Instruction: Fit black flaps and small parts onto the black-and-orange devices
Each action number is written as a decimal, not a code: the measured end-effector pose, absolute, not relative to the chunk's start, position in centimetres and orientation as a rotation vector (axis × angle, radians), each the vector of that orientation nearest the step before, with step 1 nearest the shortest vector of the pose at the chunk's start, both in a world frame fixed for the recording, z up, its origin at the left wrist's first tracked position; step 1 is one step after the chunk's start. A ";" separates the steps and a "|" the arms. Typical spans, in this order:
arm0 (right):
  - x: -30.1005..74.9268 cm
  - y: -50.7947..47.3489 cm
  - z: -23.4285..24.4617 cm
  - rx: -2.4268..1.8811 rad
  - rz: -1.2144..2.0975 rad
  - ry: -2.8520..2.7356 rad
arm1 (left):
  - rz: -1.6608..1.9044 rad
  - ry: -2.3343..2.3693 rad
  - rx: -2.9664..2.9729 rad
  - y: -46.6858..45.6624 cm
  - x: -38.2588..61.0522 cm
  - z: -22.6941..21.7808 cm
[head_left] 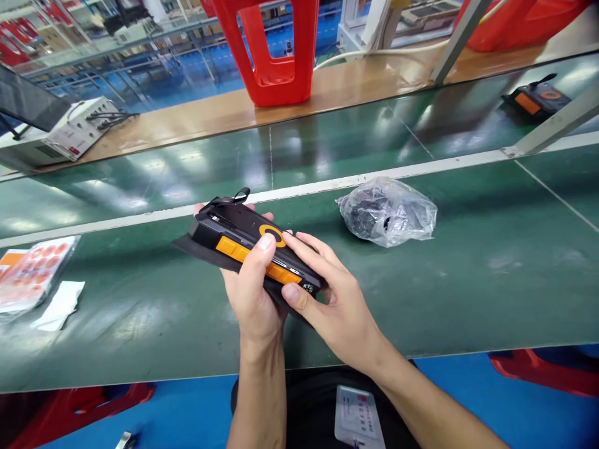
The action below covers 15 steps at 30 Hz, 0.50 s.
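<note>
A black power bank (pixel 233 223) with orange side grips, an orange ring on its top face and a black strap loop is held tilted above the bench. My left hand (pixel 255 299) is closed round it from below, thumb on the orange side and fingertips showing past the far edge. At its right end, my right hand (pixel 341 305) grips the corner, with the thumb low on the side and fingers across the top by the ring. A dark flap sticks out beneath the power bank's left end. The underside is mostly hidden.
On the green bench (pixel 140 324) lie a clear plastic bag (pixel 388 212) with dark contents, a bagged sheet of round red stickers (pixel 40 268) and white paper (pixel 60 305). A similar black-and-orange device (pixel 538 100) is far right. A red stool (pixel 285 93) stands on the wooden ledge.
</note>
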State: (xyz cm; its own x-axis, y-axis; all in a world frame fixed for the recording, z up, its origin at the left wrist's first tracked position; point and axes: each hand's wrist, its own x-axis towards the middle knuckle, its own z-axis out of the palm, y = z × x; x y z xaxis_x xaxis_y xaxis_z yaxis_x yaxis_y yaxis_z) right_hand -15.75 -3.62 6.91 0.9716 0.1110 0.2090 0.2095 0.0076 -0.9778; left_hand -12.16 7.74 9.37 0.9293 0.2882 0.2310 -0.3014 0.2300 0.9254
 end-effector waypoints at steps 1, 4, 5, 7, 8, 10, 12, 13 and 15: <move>-15.8 -3.8 7.0 -1.566 -0.078 -0.256 | 0.408 -0.015 1.268 7.7 -12.2 9.4; -16.1 -3.7 7.4 -1.586 -0.166 -0.274 | 0.406 -0.017 1.245 7.4 -12.6 9.6; -16.3 -3.6 7.5 -1.602 -0.208 -0.278 | 0.399 -0.016 1.251 7.2 -12.8 9.8; -16.4 -3.2 7.4 -1.628 -0.268 -0.276 | 0.396 -0.011 1.245 7.0 -12.9 9.9; -16.3 -3.0 7.2 -1.629 -0.279 -0.268 | 0.401 -0.012 1.237 6.9 -12.7 9.8; -15.7 -2.7 6.4 -1.593 -0.271 -0.227 | 0.430 -0.023 1.222 6.9 -11.9 9.3; -14.5 -2.7 5.3 -1.493 -0.197 -0.182 | 0.448 -0.015 1.222 7.1 -10.6 8.4; -13.9 -2.9 4.7 -1.424 -0.130 -0.168 | 0.437 -0.003 1.232 7.2 -9.9 7.9; -12.6 -3.5 4.0 -1.290 0.031 -0.161 | 0.373 0.004 1.266 7.5 -8.7 7.3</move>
State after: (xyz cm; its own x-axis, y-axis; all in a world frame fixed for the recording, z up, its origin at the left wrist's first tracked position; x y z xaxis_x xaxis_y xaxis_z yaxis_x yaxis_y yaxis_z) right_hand -12.59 -3.45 3.98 0.9883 0.1129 0.1021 0.0672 0.2783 -0.9581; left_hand -8.67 7.45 7.26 0.9400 0.2760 0.2008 -0.2716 0.2483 0.9298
